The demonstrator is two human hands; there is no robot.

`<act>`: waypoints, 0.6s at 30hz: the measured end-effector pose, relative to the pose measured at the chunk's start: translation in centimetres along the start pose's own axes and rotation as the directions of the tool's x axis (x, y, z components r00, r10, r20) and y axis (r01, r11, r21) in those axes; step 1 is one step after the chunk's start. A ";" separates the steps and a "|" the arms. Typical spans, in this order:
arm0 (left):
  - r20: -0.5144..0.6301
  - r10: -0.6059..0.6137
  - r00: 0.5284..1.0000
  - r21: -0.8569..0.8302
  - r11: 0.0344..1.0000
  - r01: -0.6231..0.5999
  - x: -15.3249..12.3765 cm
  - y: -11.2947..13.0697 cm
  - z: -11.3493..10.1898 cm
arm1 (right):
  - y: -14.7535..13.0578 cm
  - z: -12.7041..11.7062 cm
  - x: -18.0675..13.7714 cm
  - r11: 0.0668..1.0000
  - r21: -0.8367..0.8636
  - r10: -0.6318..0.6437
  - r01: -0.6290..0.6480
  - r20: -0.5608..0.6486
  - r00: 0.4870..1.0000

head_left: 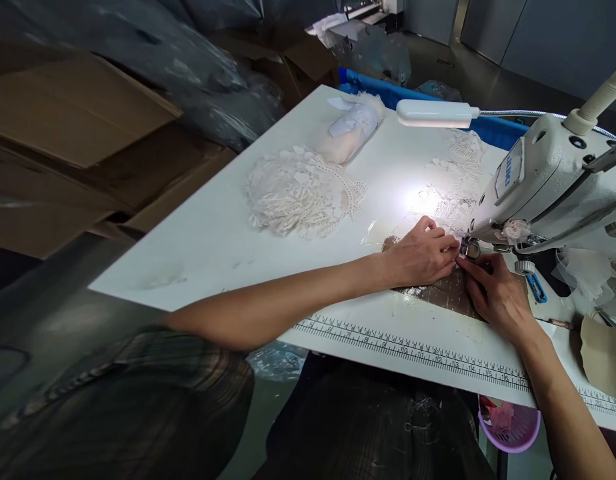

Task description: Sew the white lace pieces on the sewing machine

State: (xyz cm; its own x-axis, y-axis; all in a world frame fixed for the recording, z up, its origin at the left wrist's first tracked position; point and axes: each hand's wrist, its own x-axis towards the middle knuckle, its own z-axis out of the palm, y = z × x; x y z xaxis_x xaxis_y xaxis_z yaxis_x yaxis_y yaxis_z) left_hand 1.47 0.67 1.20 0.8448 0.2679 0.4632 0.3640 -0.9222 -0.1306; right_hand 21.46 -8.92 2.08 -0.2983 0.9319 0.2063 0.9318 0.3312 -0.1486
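Note:
My left hand (422, 257) lies beside the presser foot (470, 248) of a white sewing machine (548, 180), its fingers curled closed at the near edge of a piece of white lace (451, 203). From the other side, my right hand (501, 293) reaches in, index finger and thumb brought together near the left fingertips. What the right fingers pinch is too small to make out. Both wrists rest over a brown, worn patch (448, 293) of the table. The lace spreads away behind the left hand, under the light.
A heap of white lace trims (303, 190) and a wrapped pale roll (353, 127) lie on the white table (228, 250). A lamp (435, 113) hangs above. A printed ruler (403, 350) follows the front edge. Cardboard boxes (73, 107) stand left; a purple basket (513, 433) sits below.

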 end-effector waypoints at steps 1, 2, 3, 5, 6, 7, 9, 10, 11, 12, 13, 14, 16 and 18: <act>-0.010 -0.008 1.000 0.020 1.000 0.008 0.0 0.2 0.1 | 0.0 0.0 0.0 1.000 0.003 0.016 -0.016 0.005 1.000; -0.017 -0.015 1.000 0.037 0.999 0.016 0.1 0.4 0.3 | 0.1 -0.1 0.0 0.999 0.018 0.027 -0.027 0.007 1.000; -0.019 -0.021 1.000 0.047 0.999 0.022 0.1 0.5 0.4 | 0.1 -0.1 0.0 0.998 0.048 0.031 -0.032 0.004 0.999; -0.015 -0.031 0.999 0.046 0.998 0.032 0.2 0.6 0.4 | 0.3 -0.2 -0.2 0.988 0.152 0.037 -0.032 -0.026 0.999; -0.016 -0.036 0.999 0.038 0.999 0.037 0.2 0.5 0.3 | 0.5 -0.2 -0.4 0.975 0.220 0.050 -0.036 -0.056 0.997; -0.021 -0.042 0.999 0.026 0.999 0.043 0.1 0.3 0.2 | 0.7 -0.2 -0.6 0.957 0.287 0.079 -0.051 -0.085 0.993; -0.036 -0.039 0.999 -0.012 0.999 0.038 0.1 -0.2 -0.3 | 1.1 -0.1 -1.1 0.913 0.391 0.176 -0.114 -0.125 0.976; -0.040 -0.022 0.999 -0.043 0.999 0.021 0.0 -0.6 -0.6 | 1.2 -0.1 -1.3 0.894 0.420 0.229 -0.156 -0.130 0.965; -0.037 0.004 0.999 -0.083 0.996 -0.008 0.0 -0.9 -0.9 | 1.4 0.0 -1.4 0.879 0.434 0.277 -0.197 -0.127 0.952; -0.029 0.039 0.999 -0.131 0.990 -0.043 0.0 -1.3 -1.1 | 1.5 0.0 -1.5 0.870 0.437 0.309 -0.229 -0.120 0.943; -0.020 0.078 0.997 -0.181 0.980 -0.080 -0.1 -1.6 -1.2 | 1.5 0.1 -1.5 0.868 0.432 0.323 -0.246 -0.114 0.940; -0.012 0.114 0.993 -0.225 0.968 -0.113 -0.1 -1.8 -1.3 | 1.5 0.1 -1.5 0.872 0.421 0.323 -0.249 -0.113 0.939; -0.001 0.157 0.988 -0.281 0.948 -0.151 -0.1 -2.1 -1.1 | 1.3 0.2 -1.4 0.890 0.392 0.303 -0.233 -0.125 0.945; 0.010 0.162 0.987 -0.311 0.938 -0.151 0.0 -2.3 -0.7 | 1.1 0.2 -1.2 0.908 0.372 0.268 -0.194 -0.157 0.950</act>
State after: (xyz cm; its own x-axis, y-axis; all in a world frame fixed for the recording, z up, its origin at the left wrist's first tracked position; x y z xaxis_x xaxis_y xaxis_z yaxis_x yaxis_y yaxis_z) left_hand 0.42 2.59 2.10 0.8966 0.1176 0.4269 0.0919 -0.9925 0.0803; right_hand 22.79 -9.68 1.48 -0.0011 0.9512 0.3085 0.8266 0.1744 -0.5350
